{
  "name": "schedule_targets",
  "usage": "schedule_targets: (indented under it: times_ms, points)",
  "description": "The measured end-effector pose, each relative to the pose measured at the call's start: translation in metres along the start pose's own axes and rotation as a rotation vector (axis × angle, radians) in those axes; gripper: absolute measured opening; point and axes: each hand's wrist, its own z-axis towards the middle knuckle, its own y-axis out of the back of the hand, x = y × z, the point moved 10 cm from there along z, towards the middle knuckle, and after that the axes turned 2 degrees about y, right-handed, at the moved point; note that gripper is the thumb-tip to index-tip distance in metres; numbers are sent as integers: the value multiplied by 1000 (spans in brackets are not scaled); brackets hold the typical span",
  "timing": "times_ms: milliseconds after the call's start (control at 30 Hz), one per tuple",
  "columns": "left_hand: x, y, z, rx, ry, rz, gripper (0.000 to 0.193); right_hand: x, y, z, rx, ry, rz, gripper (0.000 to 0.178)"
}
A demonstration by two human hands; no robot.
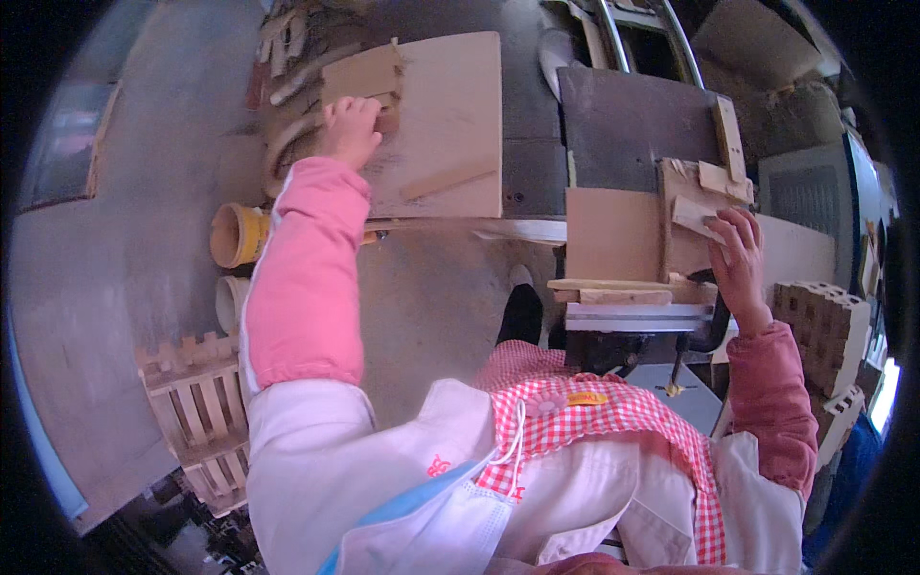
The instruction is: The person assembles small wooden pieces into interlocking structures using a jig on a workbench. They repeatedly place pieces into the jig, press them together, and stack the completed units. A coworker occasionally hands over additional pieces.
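Note:
My left hand (pixel 353 132) reaches forward to flat brown wooden pieces (pixel 362 75) lying at the left edge of a large pale board (pixel 450 115). Its fingers are curled over the near edge of these pieces, and a darker bit of wood shows beside the fingertips. On the right, my right hand (pixel 740 257) has its thumb and fingers closed at the right end of a small pale wooden block (pixel 694 218). That block rests over a wooden jig (pixel 682 176) on the machine table. A flat brown panel (pixel 613 233) lies just left of it.
A narrow wood strip (pixel 448 179) lies on the pale board. A black clamp (pixel 714 321) stands below my right hand. Curved wooden parts (pixel 292 139) lie at far left, above a yellow bucket (pixel 240 236) and a slatted wooden rack (pixel 196 407). Stacked perforated blocks (pixel 819 326) stand at right.

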Motion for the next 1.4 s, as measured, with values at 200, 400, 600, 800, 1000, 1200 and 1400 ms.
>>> schedule_targets:
  times_ms: [200, 400, 600, 800, 1000, 1200, 1400]
  points:
    - [-120, 53, 7, -186, -349, -231, 26, 13, 17, 13, -43, 12, 59, 32]
    - [-278, 37, 37, -47, -412, -513, 7, 23, -16, 72, -18, 24, 234, 34]
    - [-220, 27, 22, -111, -91, -715, 18, 35, -96, 115, 210, 36, 286, 31]
    - [-200, 13, -6, -62, -204, -431, 33, 33, -125, 113, 356, -42, 333, 31]
    - [-197, 30, 2, -139, -233, -415, 35, 44, -103, 123, 172, -21, 505, 31]
    - [-255, 30, 15, -94, -184, -517, 36, 35, -130, 132, 407, -124, 611, 25]
    - [-211, -32, -13, 68, 369, -1039, 30, 29, -136, 126, 273, 188, 173, 12]
